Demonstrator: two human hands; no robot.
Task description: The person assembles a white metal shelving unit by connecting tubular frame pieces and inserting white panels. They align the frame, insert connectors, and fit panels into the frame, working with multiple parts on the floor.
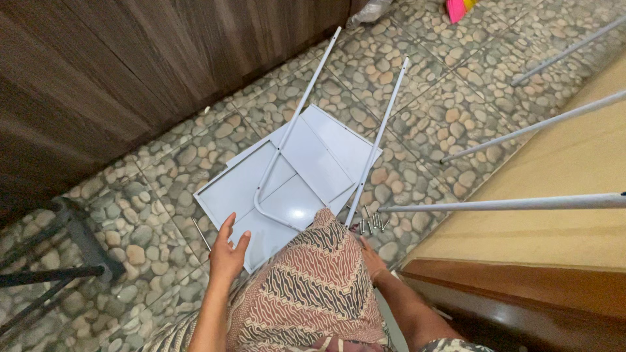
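Kneeling on the pebble floor (pixel 430 124), the person rests an open, empty left hand (pixel 227 255) on flat white panels (pixel 287 182), right hand (pixel 373 259) hidden near loose screws (pixel 372 225), frame unjoined.

hands: 2, left hand (pixel 226 255), right hand (pixel 372 259) | white panels (pixel 228 189) ahead of left hand: 2 | U-shaped tube (pixel 295 120) on them: 1 | bolts (pixel 372 225) just beyond right hand: several, too small to count | loose rods (pixel 521 204) right of it: 3

Floor clearance around the panels

Open pebble-tile floor (pixel 424 104) beyond the white panels (pixel 287 189); U-shaped white tube (pixel 287 140) lies across them, screws (pixel 372 225) beside, wooden wall (pixel 98 72) left, wooden platform (pixel 561 195) right.
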